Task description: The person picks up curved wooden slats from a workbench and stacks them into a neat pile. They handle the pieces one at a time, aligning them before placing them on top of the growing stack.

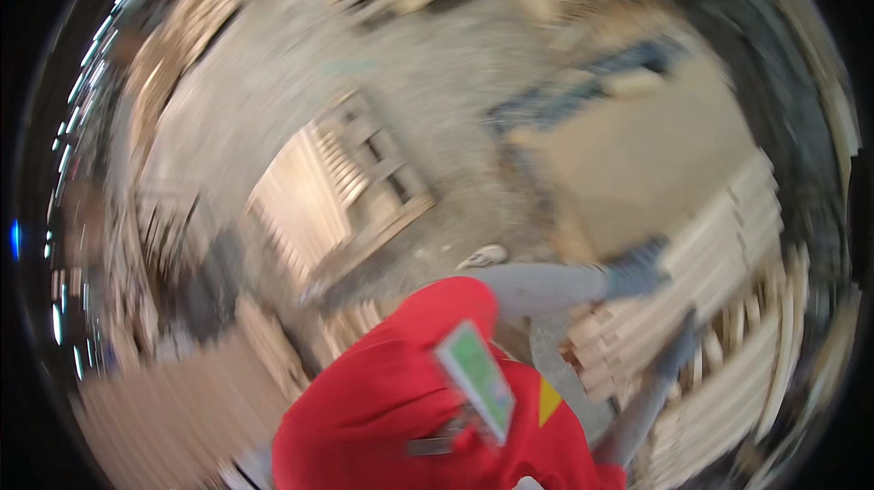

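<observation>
Both my arms, in grey sleeves, stretch to the right toward a stack of pale wooden boards (674, 285). My left hand (637, 270), in a dark grey glove, is at the near left side of the boards and seems to touch them. Lower down, my right hand (678, 346), also gloved, lies against the boards' lower side, beside a second stack of wooden pieces (742, 381). Motion blur smears the fingers of both hands, so whether either grips a board does not show.
A large brown flat panel (637, 158) lies beyond the boards, with a blue-grey strip (583, 94) along its far side. On the concrete floor (437, 71) stands a pallet (396, 171) bearing stacked pale slats (300, 203). Brown stacked boards (182, 399) fill the lower left.
</observation>
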Demonstrator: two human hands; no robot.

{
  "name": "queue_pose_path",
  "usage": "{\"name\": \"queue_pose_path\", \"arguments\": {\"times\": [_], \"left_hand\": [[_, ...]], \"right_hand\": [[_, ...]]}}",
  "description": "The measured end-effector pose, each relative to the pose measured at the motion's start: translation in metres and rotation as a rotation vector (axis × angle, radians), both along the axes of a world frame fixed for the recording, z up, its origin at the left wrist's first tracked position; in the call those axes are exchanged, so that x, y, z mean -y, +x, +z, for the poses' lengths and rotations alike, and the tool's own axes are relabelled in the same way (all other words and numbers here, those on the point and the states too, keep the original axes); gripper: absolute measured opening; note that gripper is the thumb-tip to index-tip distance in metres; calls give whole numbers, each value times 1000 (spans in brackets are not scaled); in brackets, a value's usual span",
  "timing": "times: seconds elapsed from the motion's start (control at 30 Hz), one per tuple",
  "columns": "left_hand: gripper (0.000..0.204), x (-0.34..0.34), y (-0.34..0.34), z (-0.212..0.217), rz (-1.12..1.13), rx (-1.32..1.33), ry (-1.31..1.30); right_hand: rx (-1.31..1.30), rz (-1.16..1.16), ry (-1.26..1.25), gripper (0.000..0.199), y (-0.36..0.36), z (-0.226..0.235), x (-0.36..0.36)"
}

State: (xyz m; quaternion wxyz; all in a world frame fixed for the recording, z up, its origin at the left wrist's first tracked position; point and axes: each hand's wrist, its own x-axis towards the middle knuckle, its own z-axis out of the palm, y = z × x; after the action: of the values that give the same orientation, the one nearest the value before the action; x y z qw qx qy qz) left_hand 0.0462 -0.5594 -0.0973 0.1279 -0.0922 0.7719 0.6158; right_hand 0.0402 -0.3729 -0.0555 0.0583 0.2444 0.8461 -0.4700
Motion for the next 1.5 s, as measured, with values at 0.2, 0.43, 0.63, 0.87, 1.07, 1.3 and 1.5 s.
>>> {"name": "queue_pose_path", "arguments": {"times": [0.2, 0.43, 0.63, 0.87, 1.07, 1.3, 1.5], "left_hand": [[82, -21, 75, -13, 72, -180, -64], [70, 25, 211, -3, 32, 7, 140], [32, 85, 391, -61, 543, 197, -196], [61, 120, 608, -90, 1506, 638, 213], [76, 91, 687, -132, 1977, 743, 71], [70, 37, 707, -137, 2047, 931, 146], [64, 7, 699, -139, 1906, 973, 360]], "right_hand": [[2, 360, 604, 90, -22, -17, -29], [-256, 582, 801, 91, -46, 6, 16], [-636, 1039, 484, 65, 13, 33, 198], [-27, 2086, 352, 53, 155, -44, 309], [287, 2580, 1205, 50, 253, -23, 408], [-80, 2748, 1071, 48, 291, -57, 568], [-207, 2939, 930, 52, 361, -80, 656]]}}
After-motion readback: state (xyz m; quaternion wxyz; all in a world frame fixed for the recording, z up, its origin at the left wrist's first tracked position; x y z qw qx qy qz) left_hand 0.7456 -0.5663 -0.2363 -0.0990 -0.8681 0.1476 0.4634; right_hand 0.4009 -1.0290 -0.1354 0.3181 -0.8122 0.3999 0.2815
